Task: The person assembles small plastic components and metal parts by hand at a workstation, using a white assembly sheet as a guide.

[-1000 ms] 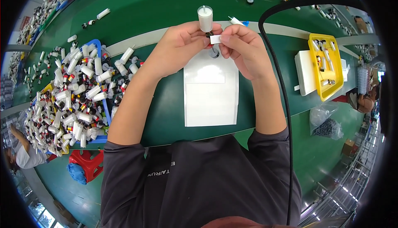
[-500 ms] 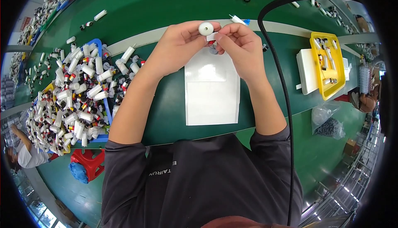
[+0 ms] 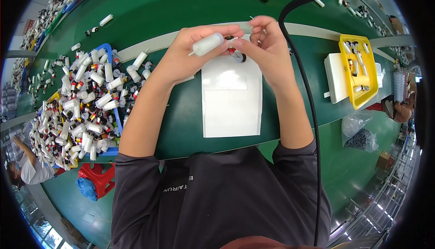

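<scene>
My left hand (image 3: 188, 49) is closed around a white plastic cylinder (image 3: 208, 44) with a thin pointed tip, tilted toward the lower left. A small red-and-black part with thin wires (image 3: 232, 50) shows beside its fingertips, and a dark round piece (image 3: 241, 58) hangs below. The thumb of my right hand (image 3: 268, 47) rests against this wired part; its fingers are lifted away from the thumb, partly curled. Something pale and blurred lies near the right index fingertip, too unclear to name. A white sheet (image 3: 232, 115) lies beneath both hands on the green table.
At left, a blue bin (image 3: 116, 113) overflows with white cylinders and wired parts. A yellow tray (image 3: 374, 74) stands at right on white sheets (image 3: 335, 79). Loose parts lie on the green belt (image 3: 154, 4) beyond. A black cable (image 3: 312, 108) crosses the table at my right.
My left hand has turned the white cylinder from end-on to sideways, its tip now toward lower left. My right fingers have lifted away from the thumb. Loose parts on the belt have shifted slightly left.
</scene>
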The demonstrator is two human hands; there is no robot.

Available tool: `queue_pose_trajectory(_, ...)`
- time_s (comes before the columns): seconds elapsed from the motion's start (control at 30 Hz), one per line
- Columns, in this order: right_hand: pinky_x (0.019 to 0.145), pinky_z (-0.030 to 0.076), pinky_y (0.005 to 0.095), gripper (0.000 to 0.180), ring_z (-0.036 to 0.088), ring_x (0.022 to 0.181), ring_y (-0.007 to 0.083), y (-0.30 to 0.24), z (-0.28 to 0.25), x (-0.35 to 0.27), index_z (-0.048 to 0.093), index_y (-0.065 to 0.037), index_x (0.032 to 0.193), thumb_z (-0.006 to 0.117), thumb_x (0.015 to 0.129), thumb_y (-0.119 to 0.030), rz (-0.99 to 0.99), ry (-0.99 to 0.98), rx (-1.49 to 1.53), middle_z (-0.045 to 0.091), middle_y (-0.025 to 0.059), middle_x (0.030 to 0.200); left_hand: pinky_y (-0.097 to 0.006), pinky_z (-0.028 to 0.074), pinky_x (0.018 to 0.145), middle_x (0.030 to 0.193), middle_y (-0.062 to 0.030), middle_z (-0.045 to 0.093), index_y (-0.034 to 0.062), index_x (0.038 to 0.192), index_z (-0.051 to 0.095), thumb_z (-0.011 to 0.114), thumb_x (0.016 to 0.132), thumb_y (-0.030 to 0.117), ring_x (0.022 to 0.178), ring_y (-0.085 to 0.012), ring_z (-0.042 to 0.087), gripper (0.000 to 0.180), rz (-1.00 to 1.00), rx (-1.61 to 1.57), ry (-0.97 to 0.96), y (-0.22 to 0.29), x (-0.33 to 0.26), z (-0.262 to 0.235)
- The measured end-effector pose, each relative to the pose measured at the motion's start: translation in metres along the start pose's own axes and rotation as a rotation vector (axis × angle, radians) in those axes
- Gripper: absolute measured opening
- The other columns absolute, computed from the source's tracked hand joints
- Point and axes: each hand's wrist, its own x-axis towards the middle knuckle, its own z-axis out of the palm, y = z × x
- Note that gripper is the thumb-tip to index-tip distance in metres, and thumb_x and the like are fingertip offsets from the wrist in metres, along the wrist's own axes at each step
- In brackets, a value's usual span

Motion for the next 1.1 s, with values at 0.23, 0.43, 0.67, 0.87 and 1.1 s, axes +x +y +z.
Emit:
queue_pose_trajectory(0.23,0.071,0.046,0.0269,0.026,0.058,0.078,0.0094,-0.027,-0.002,0.000,0.061,-0.005,0.110,0.075,0.089,-0.011,0.036,-0.015,0.147,0.060,-0.0020,0.087,-0.028,0.058,0.088,0.114,-0.0110,0.072,-0.0033,0.120,0.069,0.065,0.093,-0.004,0.100,-0.0147,0.069,0.027,0.010,-0.220,0.017,0.011,-0.004,-0.008)
queue_pose_trajectory(0.43,0.065,0.051,0.0409,0.016,0.065,0.075,0.0306,-0.107,0.037,-0.058,0.072,-0.004,0.087,0.064,0.078,-0.013,-0.673,-0.833,-0.214,0.060,0.0096,0.073,-0.030,0.057,0.079,0.100,-0.0141,0.075,-0.0001,0.114,0.068,0.071,0.089,0.005,0.089,-0.0182,0.073,0.025,-0.029,1.194,0.333,0.062,0.009,-0.109)
queue_pose_trajectory(0.67,0.063,0.048,0.0363,0.021,0.063,0.071,0.0263,-0.134,0.060,-0.080,0.074,-0.001,0.099,0.061,0.091,-0.016,-0.567,-0.818,0.745,0.060,0.0122,0.074,-0.040,0.056,0.089,0.111,-0.0199,0.070,0.0038,0.115,0.070,0.074,0.079,0.010,0.103,-0.0310,0.070,0.036,-0.544,1.670,0.083,0.041,0.027,-0.215)
queue_pose_trajectory(0.87,0.063,0.052,0.0323,0.024,0.059,0.070,0.0227,-0.170,0.031,-0.062,0.073,0.003,0.103,0.072,0.086,-0.012,-0.738,-0.655,0.488,0.059,0.0093,0.088,-0.040,0.052,0.098,0.118,-0.0198,0.069,0.0037,0.125,0.065,0.064,0.093,0.029,0.110,-0.0345,0.066,0.041,-0.074,1.299,-0.069,-0.037,0.110,-0.154)
queue_pose_trajectory(1.1,0.060,0.050,0.0335,0.019,0.057,0.067,0.0241,-0.173,0.019,-0.069,0.070,0.002,0.096,0.073,0.083,-0.012,-0.758,-0.483,0.318,0.057,0.0088,0.083,-0.041,0.048,0.104,0.136,-0.0150,0.062,0.0126,0.141,0.056,0.056,0.097,0.042,0.123,-0.0345,0.060,0.052,-0.029,1.486,0.345,-0.105,0.207,-0.087)
